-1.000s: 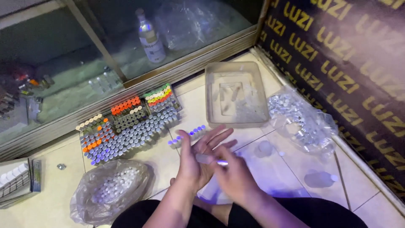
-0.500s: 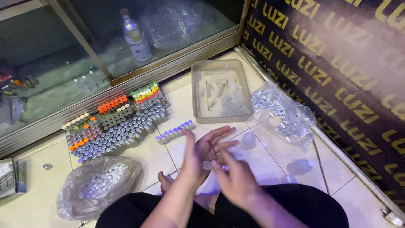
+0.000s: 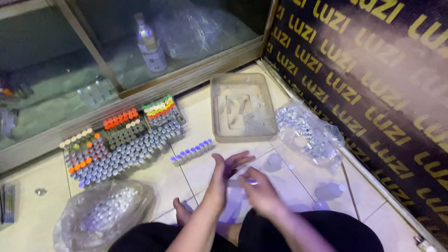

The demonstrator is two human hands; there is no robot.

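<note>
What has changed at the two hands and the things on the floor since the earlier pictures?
Little has changed. The left hand and right hand remain together over a small vial, the left fingers a little less spread. The vial block, short row, tray and bags lie as before.

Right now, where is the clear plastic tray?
In the head view the clear plastic tray lies on the floor tiles, up past both hands, between the block of standing vials and the crumpled clear bag.

So I count two hands, my left hand [image 3: 224, 179] and right hand [image 3: 261, 193], one clear plastic tray [image 3: 242, 108], two plastic bags of vials [image 3: 100, 214] [image 3: 308, 133], one bottle [image 3: 150, 43] behind the glass, and one short row of about nine purple-capped vials [image 3: 192, 151].
</note>
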